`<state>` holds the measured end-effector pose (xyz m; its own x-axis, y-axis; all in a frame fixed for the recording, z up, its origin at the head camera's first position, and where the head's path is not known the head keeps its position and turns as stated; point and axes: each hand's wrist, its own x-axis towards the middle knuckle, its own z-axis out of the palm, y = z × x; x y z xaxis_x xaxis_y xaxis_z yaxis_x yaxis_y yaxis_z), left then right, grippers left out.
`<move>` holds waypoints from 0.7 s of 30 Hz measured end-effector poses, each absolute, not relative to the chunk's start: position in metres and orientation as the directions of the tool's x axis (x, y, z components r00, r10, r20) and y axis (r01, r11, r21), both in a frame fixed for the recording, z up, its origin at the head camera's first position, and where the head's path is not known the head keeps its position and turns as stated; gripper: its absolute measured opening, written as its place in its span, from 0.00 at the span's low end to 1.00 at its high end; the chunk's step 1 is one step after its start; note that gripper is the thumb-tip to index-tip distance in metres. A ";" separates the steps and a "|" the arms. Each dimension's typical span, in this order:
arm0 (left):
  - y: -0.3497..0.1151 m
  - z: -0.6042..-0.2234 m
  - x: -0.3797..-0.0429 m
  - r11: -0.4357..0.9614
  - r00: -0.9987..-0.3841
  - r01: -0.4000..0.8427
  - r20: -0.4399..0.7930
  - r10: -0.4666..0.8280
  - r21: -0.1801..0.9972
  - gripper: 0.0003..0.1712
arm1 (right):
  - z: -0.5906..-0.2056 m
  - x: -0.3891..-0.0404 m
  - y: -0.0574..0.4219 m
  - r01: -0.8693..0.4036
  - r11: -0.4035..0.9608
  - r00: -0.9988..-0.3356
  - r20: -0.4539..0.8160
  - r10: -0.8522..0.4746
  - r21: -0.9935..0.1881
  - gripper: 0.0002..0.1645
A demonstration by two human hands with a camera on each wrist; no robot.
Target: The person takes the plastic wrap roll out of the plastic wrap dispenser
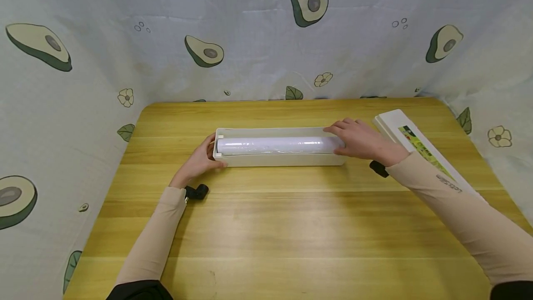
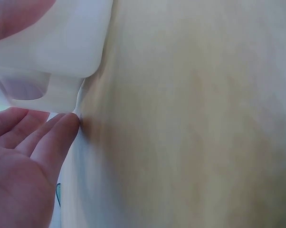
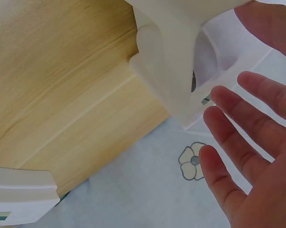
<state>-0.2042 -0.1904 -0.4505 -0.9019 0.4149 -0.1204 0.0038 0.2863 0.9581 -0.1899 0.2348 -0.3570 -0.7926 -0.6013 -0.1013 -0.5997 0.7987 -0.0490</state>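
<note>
A long white box [image 1: 283, 160] lies across the table, its top uncovered. Inside it rests a shiny, pale roll of plastic film [image 1: 279, 145]. My left hand [image 1: 201, 159] grips the box's left end, thumb at the front and fingers behind. In the left wrist view the left hand [image 2: 19, 175] has its fingertips right at the lower edge of the box [image 2: 52, 47]. Over the box's right end sits my right hand [image 1: 361, 140], covering the end of the roll. The right wrist view shows the right hand [image 3: 262, 156] with fingers spread and nearly straight beside the box end [image 3: 171, 57].
A white lid [image 1: 393, 124] with a green and yellow label lies slanted on the right of the wooden table [image 1: 291, 226], partly under the right forearm. Behind the table hangs a pale cloth [image 1: 250, 36] printed with avocados. Each wrist carries a small black camera.
</note>
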 end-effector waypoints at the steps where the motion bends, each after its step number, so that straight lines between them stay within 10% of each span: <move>1: -0.190 -0.450 -0.204 0.287 -0.902 0.005 -0.120 0.415 0.958 0.60 | -0.357 -0.190 0.235 -0.599 0.799 -0.793 -0.105 -0.600 -0.049 0.34; 21: -0.190 -0.451 -0.205 0.274 -0.900 0.006 -0.114 0.420 0.962 0.60 | -0.372 -0.203 0.231 -0.606 0.791 -0.782 -0.118 -0.612 -0.088 0.29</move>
